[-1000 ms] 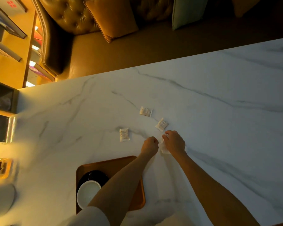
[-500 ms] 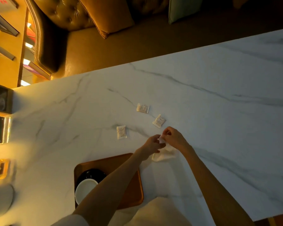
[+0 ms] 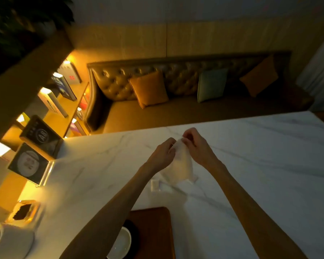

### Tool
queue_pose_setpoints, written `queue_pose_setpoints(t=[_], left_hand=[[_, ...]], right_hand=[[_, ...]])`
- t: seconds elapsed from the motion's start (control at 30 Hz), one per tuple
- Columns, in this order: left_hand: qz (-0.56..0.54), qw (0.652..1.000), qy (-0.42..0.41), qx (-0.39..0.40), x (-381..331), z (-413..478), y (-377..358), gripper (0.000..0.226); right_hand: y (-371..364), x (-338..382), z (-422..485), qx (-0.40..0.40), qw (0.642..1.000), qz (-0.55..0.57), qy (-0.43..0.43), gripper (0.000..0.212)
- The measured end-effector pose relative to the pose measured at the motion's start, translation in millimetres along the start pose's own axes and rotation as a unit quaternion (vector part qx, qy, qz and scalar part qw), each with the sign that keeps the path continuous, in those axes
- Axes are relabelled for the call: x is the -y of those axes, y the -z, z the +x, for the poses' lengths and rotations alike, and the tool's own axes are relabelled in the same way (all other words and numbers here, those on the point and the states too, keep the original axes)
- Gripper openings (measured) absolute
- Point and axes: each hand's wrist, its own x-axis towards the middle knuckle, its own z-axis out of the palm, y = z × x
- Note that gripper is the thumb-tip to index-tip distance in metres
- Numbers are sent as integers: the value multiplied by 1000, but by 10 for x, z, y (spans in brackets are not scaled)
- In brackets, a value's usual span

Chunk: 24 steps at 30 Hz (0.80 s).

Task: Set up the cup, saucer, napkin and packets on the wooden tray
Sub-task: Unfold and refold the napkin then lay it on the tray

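Both hands hold a white napkin (image 3: pixel 181 165) up above the marble table (image 3: pixel 260 165). My left hand (image 3: pixel 164 155) pinches its top left edge and my right hand (image 3: pixel 197 146) pinches its top right edge, so it hangs down between them. One small packet (image 3: pixel 155 185) lies on the table just below the napkin; the other packets are hidden or blurred. At the near edge sits the wooden tray (image 3: pixel 157 227) with a white cup (image 3: pixel 121 243) on a dark saucer (image 3: pixel 134 228), partly covered by my left forearm.
A white vessel (image 3: pixel 9 240) and a small glass dish with dark contents (image 3: pixel 24 212) stand at the left. Framed signs (image 3: pixel 29 163) and lit shelves line the left side. Behind the table's far edge is a tufted sofa (image 3: pixel 176 101) with cushions.
Both hands have lifted the napkin off the table and raised it upward, spreading it between them. The camera has tilted up, bringing the sofa and shelves into view.
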Motion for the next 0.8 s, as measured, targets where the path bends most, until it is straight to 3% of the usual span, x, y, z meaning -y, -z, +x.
queue_pose_setpoints(t=[0.2, 0.33, 0.47, 0.57, 0.7, 0.8], left_hand=[[0, 998, 55, 24, -286, -365, 963, 39], [-42, 999, 35, 0, -277, -726, 1658, 25], [-141, 987, 0, -83, -298, -1139, 2312, 21], [-249, 944, -56, -209, -373, -1404, 2663, 13], [-282, 912, -142, -261, -567, -1681, 3088, 21], [-244, 896, -148, -339, -671, -1784, 3436, 14]], right_hand=[[376, 1139, 219, -106, 987, -19, 116, 12], [667, 1649, 210, -156, 977, -6, 142, 14], [806, 1950, 34, -103, 982, 22, 156, 28], [812, 2203, -138, -57, 983, 95, 148, 29], [700, 2544, -343, 51, 963, 183, 190, 18], [609, 2876, -400, 48, 960, 203, 185, 16]])
